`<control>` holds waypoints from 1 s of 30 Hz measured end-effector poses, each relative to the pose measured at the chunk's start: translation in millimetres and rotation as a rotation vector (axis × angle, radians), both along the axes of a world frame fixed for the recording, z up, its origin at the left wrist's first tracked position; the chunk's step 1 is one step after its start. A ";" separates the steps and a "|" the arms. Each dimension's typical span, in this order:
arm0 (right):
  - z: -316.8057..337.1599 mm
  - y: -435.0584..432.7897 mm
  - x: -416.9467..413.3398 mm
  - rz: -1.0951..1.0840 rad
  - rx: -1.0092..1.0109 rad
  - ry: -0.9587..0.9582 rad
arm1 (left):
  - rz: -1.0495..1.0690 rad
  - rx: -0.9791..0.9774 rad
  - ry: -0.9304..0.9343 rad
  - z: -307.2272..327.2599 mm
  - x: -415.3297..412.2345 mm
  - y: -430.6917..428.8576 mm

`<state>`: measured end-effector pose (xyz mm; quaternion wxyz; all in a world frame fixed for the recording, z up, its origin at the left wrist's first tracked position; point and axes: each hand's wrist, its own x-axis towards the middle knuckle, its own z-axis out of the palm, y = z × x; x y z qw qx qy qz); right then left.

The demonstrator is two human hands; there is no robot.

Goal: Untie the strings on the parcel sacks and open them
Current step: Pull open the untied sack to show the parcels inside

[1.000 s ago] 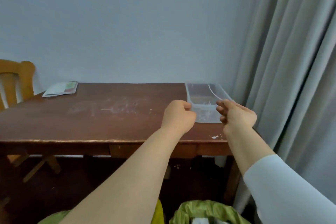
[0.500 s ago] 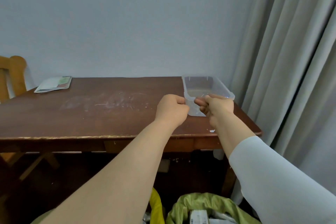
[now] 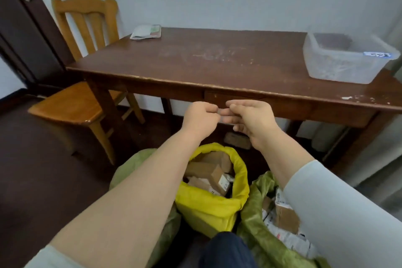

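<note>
1. Counter (image 3: 217, 76): dark wood, worn front edge, scuffed top.
2. Wooden chair (image 3: 84, 28): at the counter's left end.
3. Left green sack (image 3: 128, 167): on the floor, mostly hidden by the left forearm. Its mouth and any string cannot be seen.
4. Right green sack (image 3: 258, 237): on the floor, mouth open, labelled parcels showing.
5. Yellow sack (image 3: 208, 206): between the two green ones, rim rolled open over cardboard parcels (image 3: 208, 172). No string visible.
6. Clear plastic bin (image 3: 339, 67): right end of the counter, thin pale strands inside (possibly removed strings).
7. Left hand (image 3: 201, 118): curled into a fist in mid-air, below the counter edge and above the sacks. Nothing visible in it.
8. Right hand (image 3: 253, 121): fingers loosely bent, tips touching the left hand. Nothing seen held.
9. Paper packet (image 3: 146, 32): far left corner of the counter.

Handling note: the left green sack is probably next. Lower both hands to its neck and find the knot first. Draw the loose end out gently, as yanking would tighten it, then spread the mouth wide.
</note>
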<state>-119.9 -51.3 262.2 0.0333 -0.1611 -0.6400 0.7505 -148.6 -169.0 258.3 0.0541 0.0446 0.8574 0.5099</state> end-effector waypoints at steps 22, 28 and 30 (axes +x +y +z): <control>-207.4 -203.8 -44.0 0.308 0.139 -0.462 | 0.576 0.106 -0.502 -230.0 6.4 -222.1; -250.4 -236.5 -61.5 0.252 0.147 -0.512 | 0.668 0.199 -0.593 -276.0 0.1 -238.8; -264.9 -244.6 -65.9 0.259 0.177 -0.529 | 0.681 0.080 -0.561 -282.1 -2.4 -240.5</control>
